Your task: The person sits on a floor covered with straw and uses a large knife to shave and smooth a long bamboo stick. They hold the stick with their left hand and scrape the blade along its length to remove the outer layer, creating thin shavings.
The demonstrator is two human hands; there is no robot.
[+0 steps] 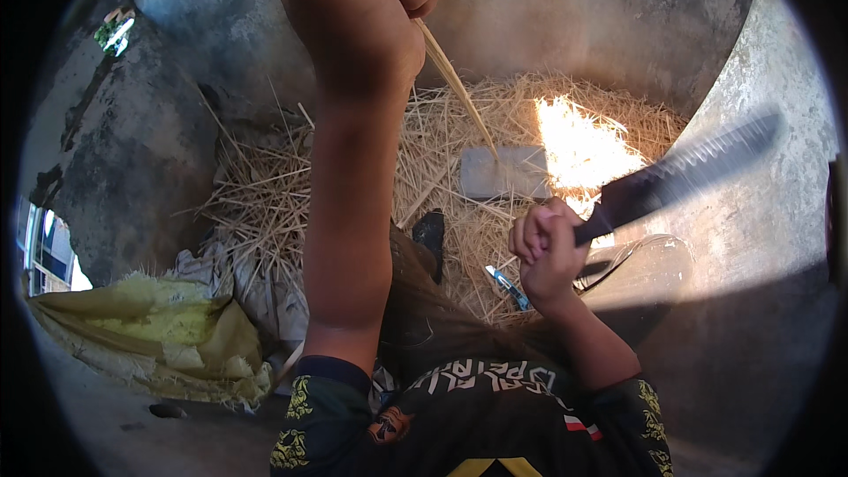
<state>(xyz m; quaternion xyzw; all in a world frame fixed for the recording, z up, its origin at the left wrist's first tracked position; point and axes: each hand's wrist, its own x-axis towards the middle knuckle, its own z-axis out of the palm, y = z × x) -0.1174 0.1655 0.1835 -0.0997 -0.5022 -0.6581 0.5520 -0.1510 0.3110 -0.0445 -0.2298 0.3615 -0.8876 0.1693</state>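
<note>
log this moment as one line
left hand: raised, holding thin strip; right hand: gripping knife; strip's lower end: at gray block; block: on straw

The 1 head view comes from the left of 2 wide fisheye cameras worn side by side on the person's head. It looks down and ahead, over the black short-sleeved shirt with pale lettering (495, 411) at 6 o'clock, onto the loose tan straw (442, 159) around the centre and the flat grey rectangular block (517, 178) toward 2 o'clock. The bare left forearm (349, 185) stands large and near the lens, rising toward 12 o'clock. The stained grey concrete wall (574, 18) faces the camera at 1 o'clock.
</note>
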